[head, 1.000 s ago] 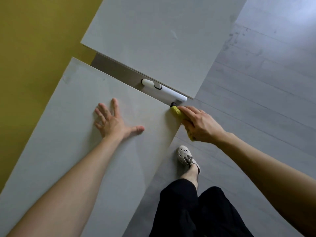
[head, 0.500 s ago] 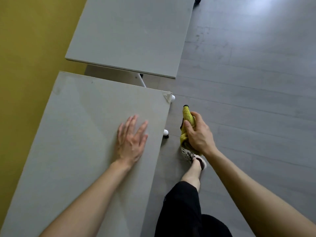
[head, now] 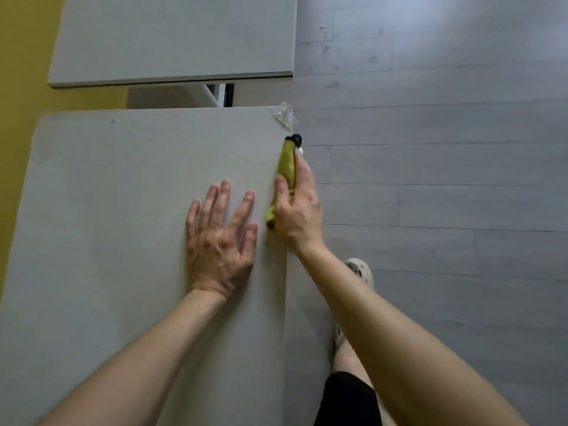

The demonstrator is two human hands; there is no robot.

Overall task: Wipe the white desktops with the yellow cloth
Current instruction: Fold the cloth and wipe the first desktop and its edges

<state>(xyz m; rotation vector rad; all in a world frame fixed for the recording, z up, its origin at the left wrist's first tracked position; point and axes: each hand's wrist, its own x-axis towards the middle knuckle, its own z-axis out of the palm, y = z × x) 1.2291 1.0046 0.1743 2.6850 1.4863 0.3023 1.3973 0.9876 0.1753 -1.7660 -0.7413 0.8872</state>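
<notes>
Right hand (head: 296, 213) covers the lower half of the yellow cloth (head: 286, 162), and its fingers are blurred; the dark knob (head: 296, 138) at the cloth's tip is too small to identify; the top frame edge cuts the far desktop (head: 172, 35), the bottom and left edges cut the near desktop (head: 107, 210), and the right forearm (head: 384, 318) hides most of the shoe (head: 361, 270).

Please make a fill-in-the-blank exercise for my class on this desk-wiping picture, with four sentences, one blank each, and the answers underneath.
1. The cloth gripped by the right hand is ____ in colour.
2. The left hand lies flat on the near desktop and holds ____.
3. The cloth runs along the near desktop's ____ edge.
4. Counting the far desktop, ____ desktops are in view.
Missing words: yellow; nothing; right; two.
</notes>
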